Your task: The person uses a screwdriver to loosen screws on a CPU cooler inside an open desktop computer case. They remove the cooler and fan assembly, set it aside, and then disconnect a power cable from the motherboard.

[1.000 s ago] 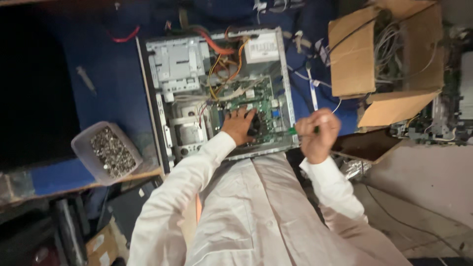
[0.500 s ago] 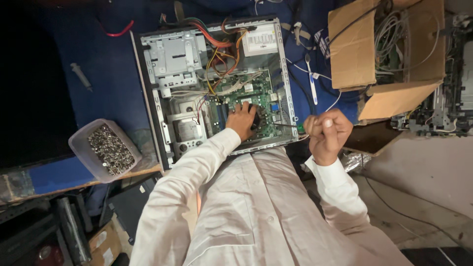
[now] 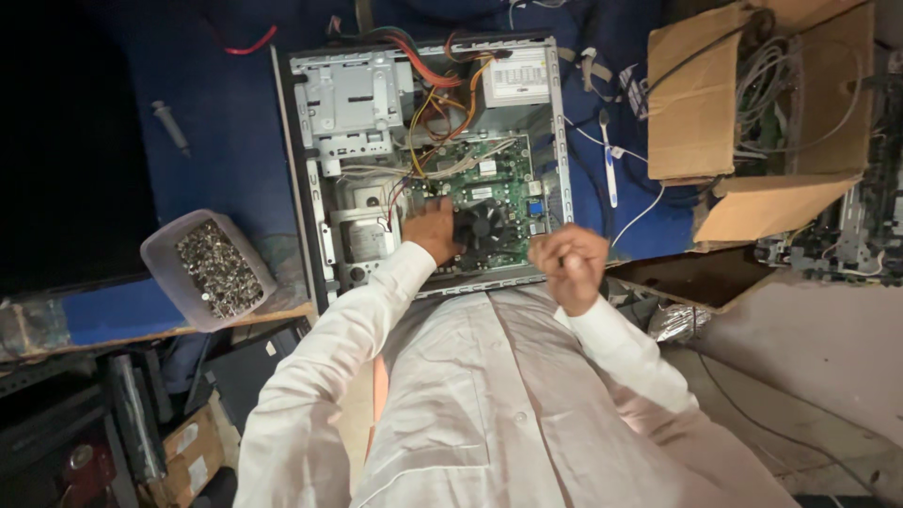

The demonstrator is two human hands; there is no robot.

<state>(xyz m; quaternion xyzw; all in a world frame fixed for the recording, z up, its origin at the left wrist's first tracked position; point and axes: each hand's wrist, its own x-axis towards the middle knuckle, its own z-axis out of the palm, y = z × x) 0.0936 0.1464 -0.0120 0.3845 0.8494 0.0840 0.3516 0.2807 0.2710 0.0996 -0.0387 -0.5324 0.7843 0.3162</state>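
An open desktop computer case (image 3: 303,188) lies flat on a blue table top. Inside it are a green motherboard (image 3: 494,179), a black cooler fan (image 3: 484,228) and bundles of coloured wires (image 3: 442,85). My left hand (image 3: 431,230) rests on the board, with its fingers touching the left side of the fan. My right hand (image 3: 567,263) is a closed fist just outside the case's near right corner. It grips a screwdriver whose handle is almost wholly hidden in the fist.
A clear plastic tub (image 3: 155,259) of several screws sits at the table's near left edge. A cardboard box (image 3: 696,103) of cables stands to the right. A white toothbrush (image 3: 609,174) and a small syringe (image 3: 169,127) lie on the blue top.
My right hand has drawn back from the case's edge toward my body, staying closed. My left hand has stayed by the fan.
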